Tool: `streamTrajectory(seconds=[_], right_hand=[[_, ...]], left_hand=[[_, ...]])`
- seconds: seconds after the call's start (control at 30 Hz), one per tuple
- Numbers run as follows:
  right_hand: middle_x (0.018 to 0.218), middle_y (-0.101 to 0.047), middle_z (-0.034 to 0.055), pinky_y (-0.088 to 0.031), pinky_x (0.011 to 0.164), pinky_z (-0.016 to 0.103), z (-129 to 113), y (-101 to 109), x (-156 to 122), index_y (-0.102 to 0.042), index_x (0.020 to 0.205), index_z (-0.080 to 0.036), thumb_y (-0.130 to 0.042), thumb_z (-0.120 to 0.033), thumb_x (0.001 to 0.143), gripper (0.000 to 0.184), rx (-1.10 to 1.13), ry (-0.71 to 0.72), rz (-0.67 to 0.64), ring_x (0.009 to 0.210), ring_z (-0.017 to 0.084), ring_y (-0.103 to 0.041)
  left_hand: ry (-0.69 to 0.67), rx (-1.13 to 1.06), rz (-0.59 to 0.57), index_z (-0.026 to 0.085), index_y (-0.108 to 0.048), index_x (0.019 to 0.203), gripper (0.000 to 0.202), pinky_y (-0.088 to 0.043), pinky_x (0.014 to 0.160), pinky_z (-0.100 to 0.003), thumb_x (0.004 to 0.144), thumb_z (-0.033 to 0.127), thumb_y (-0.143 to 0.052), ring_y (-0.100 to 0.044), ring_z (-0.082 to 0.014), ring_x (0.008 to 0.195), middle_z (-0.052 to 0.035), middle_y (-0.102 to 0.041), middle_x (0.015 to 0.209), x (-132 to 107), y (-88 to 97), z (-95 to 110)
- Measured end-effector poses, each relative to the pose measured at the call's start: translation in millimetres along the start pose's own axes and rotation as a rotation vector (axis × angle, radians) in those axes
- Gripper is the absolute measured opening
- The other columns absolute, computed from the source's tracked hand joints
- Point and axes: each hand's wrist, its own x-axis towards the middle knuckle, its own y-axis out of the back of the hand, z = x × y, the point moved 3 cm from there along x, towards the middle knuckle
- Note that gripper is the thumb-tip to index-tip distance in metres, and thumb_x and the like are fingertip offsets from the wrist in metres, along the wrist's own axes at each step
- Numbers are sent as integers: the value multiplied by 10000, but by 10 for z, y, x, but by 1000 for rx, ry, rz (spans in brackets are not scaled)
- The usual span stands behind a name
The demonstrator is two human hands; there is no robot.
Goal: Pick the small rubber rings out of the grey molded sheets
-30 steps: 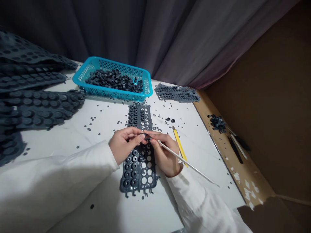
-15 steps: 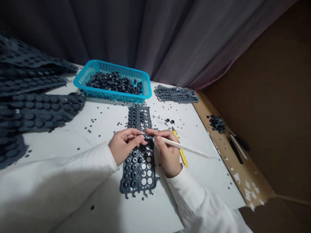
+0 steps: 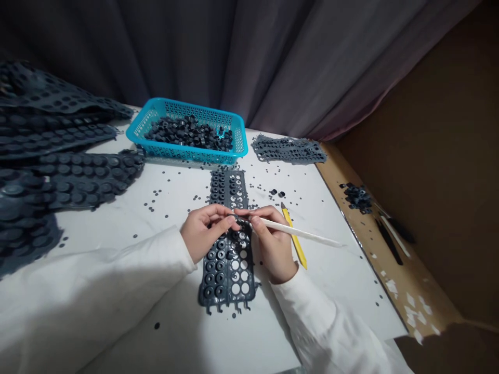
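My left hand (image 3: 208, 228) is closed in a pinch over the dark rubber sheet (image 3: 227, 296), with a small black rubber piece (image 3: 235, 216) mostly hidden at its fingertips. My right hand (image 3: 276, 241) grips a thin tool with a white handle (image 3: 300, 232), its dark tip meeting the left fingertips. The tool's exact kind cannot be made out. Round ring-shaped parts fill the sheet's left rows, while many holes on its right side show the white table through. A yellow pen-like tool with a dark point (image 3: 295, 239) lies beside my right hand.
A blue basket (image 3: 187, 151) of small black parts stands at the back. Studded rubber sheets (image 3: 89, 179) are piled at left, and a perforated sheet (image 3: 288, 149) lies back right. Black pieces (image 3: 357, 197) and tools rest on the brown ledge. Small dark discs litter the white table (image 3: 175, 332).
The whole view has shifted slightly, so things appear a little further right. Both hands keep their meeting point over the sheet, and the white tool's tip sits closer against the left fingertips.
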Motion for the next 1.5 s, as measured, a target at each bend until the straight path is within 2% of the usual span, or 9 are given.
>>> streamTrajectory(seconds=[0.47, 0.7, 0.93, 1.13, 1.5], right_hand=[[955, -739, 28, -540, 843, 343, -42, 15, 4, -635, 838, -218, -633, -213, 833, 8, -95, 63, -8, 912, 181, -693], [966, -735, 27, -548, 836, 340, -61, 38, -1, -640, 864, -229, -626, -188, 838, 51, -188, 132, -39, 914, 178, -693], [1000, -725, 25, -546, 858, 367, -99, 26, -20, -635, 894, -242, -603, -164, 848, 96, -328, 250, -74, 948, 177, -684], [1020, -719, 25, -546, 850, 341, -143, 8, -36, -628, 935, -241, -587, -113, 846, 161, -453, 352, -113, 959, 159, -679], [1036, -711, 41, -556, 851, 344, -186, -2, -46, -620, 973, -226, -570, -84, 850, 194, -536, 408, -137, 978, 156, -671]], left_hand=[[3, -21, -7, 153, -614, 822, 183, -406, 598, -228, 769, 325, -647, -608, -117, 634, -16, -708, 690, 10, -3, -6], [-6, -23, -6, 155, -623, 807, 171, -405, 583, -224, 763, 318, -651, -609, -115, 628, -15, -707, 683, 8, 5, -5], [-13, -29, -3, 156, -634, 810, 165, -432, 585, -223, 758, 312, -653, -641, -128, 648, -17, -711, 682, 24, -4, -7], [-24, -51, -2, 161, -636, 789, 146, -475, 607, -232, 747, 299, -658, -657, -139, 644, -13, -708, 663, 17, -1, 2], [-10, -43, -6, 157, -640, 793, 183, -494, 610, -246, 741, 330, -669, -660, -153, 649, -26, -705, 663, 18, -5, 4]])
